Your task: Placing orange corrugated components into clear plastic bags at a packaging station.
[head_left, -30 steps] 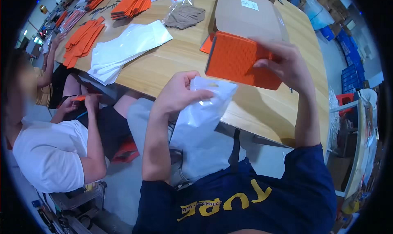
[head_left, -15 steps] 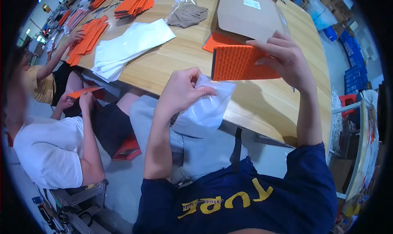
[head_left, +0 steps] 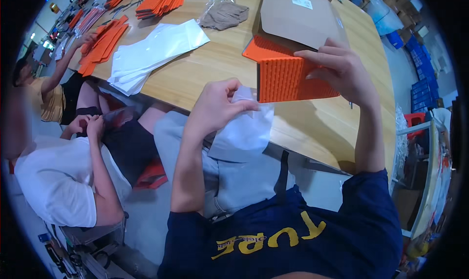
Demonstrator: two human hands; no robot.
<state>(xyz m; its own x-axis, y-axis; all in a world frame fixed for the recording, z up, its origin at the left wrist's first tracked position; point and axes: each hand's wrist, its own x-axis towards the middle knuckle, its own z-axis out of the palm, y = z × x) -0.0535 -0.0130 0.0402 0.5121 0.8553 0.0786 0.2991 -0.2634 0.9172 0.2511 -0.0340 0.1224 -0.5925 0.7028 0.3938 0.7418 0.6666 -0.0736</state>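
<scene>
My left hand (head_left: 220,105) pinches the upper edge of a clear plastic bag (head_left: 242,135), which hangs over my lap at the table's near edge. In my right hand (head_left: 342,74) is a flat orange ribbed panel (head_left: 290,81) with a dark edge, gripped between thumb and fingers. Its lower left corner is close to the bag's mouth; whether the two touch I cannot tell. Behind it, another orange ribbed piece (head_left: 259,47) lies on the table, partly under a brown cardboard box (head_left: 303,18).
White plastic bags (head_left: 156,52) lie fanned on the wooden table (head_left: 215,59), near a crumpled brown cloth (head_left: 224,16). Stacks of orange pieces (head_left: 159,3) stand farther back. At my left a person in a white shirt (head_left: 63,181) sits close; another person (head_left: 53,88) reaches over orange strips (head_left: 102,44).
The orange panel in my right hand has shifted slightly right and down. The bag has flattened somewhat in my left hand. The neighbour's hands have moved, and the orange strip there no longer shows.
</scene>
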